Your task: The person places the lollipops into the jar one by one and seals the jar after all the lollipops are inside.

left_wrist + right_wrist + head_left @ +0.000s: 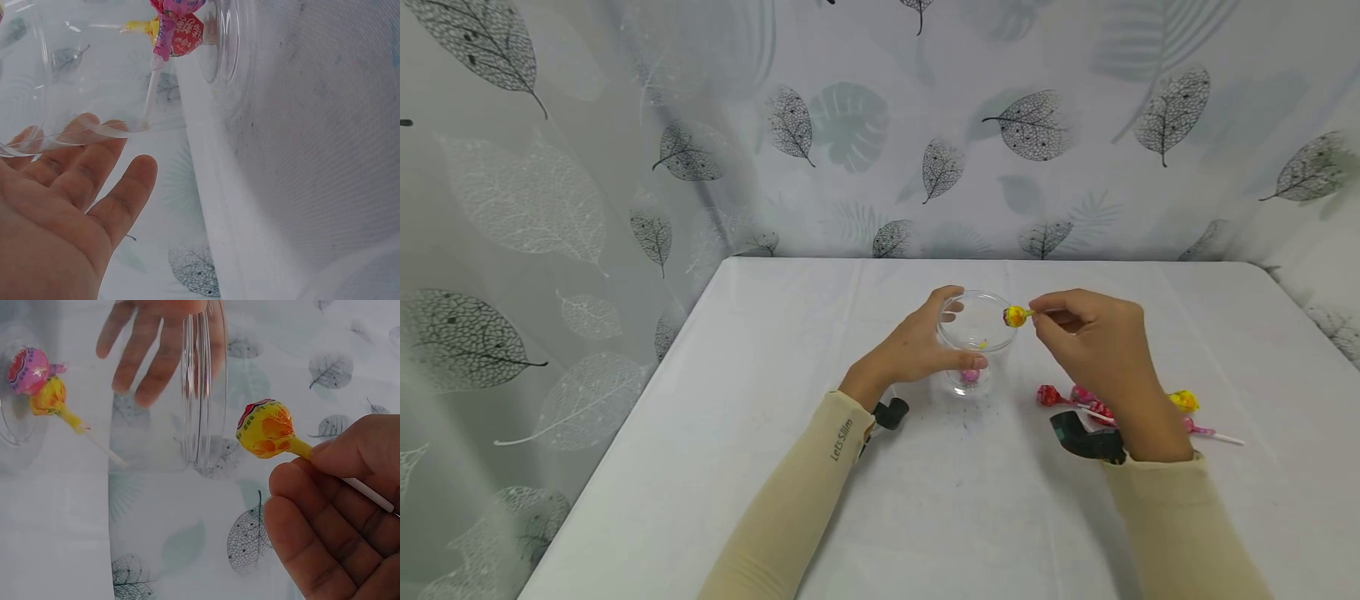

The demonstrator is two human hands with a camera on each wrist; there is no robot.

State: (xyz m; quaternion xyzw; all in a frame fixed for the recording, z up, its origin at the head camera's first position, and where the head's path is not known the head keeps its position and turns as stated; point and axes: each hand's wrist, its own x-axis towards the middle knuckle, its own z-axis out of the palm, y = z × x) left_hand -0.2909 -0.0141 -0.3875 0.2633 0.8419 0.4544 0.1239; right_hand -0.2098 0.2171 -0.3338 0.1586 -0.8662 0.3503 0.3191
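My left hand point(917, 342) grips a clear plastic cup point(992, 349) near its rim, thumb in front and fingers round the far side. Inside, at the bottom, lie a pink-wrapped lollipop point(28, 370) and a yellow-wrapped one point(48, 397), their white sticks leaning up the wall. Just right of the cup's mouth, my right hand point(1093, 337) pinches another yellow lollipop point(265, 428) between thumb and fingers. Its round head points left toward the opening, and the white stick runs back into the hand.
Under the right wrist lies a loose pile on the white table point(700, 467), with a red lollipop point(1049, 396), a yellow lollipop point(1184, 401) and several others partly hidden by the arm. A leaf-patterned curtain point(850, 192) hangs behind the table and along its left side.
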